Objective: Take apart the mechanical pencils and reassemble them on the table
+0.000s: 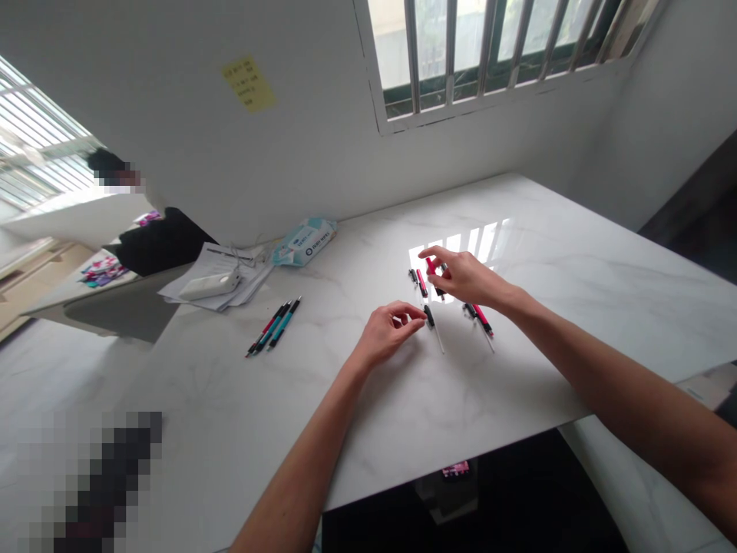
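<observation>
Red barrel (421, 279), white veined table (322, 361)

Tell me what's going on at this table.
Someone's bare hands are busy among pen parts. The left hand has its fingertips at a black part; the right hand is at a red part. Farther left on the table, a cluster of pens lies together.

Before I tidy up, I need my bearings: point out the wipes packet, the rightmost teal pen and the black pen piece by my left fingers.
Wipes packet (305, 243): head view, printed front.
Rightmost teal pen (284, 324): head view, teal barrel.
Black pen piece (429, 316): head view, middle of body.
</observation>
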Available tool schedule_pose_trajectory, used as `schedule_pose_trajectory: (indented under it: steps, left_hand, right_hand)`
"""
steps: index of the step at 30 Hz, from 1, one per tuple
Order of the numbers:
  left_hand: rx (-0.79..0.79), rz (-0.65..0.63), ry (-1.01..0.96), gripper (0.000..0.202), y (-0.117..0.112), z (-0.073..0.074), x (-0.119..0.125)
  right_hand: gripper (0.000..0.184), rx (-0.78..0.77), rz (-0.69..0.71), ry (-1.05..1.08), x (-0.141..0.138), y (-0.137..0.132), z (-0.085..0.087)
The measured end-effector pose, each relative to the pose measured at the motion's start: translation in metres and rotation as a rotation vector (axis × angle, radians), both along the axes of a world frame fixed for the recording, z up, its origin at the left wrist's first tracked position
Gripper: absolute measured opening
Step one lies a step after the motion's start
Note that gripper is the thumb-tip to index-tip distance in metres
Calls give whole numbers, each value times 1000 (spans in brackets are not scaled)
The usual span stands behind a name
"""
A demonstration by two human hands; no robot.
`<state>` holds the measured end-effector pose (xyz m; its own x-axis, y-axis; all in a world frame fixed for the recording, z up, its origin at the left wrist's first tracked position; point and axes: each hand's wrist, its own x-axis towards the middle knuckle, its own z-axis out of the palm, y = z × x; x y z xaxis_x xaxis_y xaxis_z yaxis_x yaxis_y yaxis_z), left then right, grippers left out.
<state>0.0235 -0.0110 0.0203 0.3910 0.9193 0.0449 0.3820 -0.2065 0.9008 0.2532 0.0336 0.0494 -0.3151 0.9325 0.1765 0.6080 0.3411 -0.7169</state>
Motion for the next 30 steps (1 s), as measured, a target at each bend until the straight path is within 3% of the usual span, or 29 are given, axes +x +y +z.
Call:
schedule_pose_trajectory:
  steps: [7, 17, 24, 30]
  left_hand:
    - [114, -67, 107, 10, -6, 1, 3]
    - [223, -82, 165, 19, -4, -9, 7]
    - [256, -56, 189, 19, -4, -11, 6]
    - [314, -38, 346, 7, 0, -8, 1]
  right_hand:
    - [20, -141, 72, -159, 5, -1, 2]
    - [14, -293, 88, -208, -3, 0, -12]
    - [20, -97, 147, -322, -3, -2, -12]
    - [14, -90, 144, -385, -3, -2, -8]
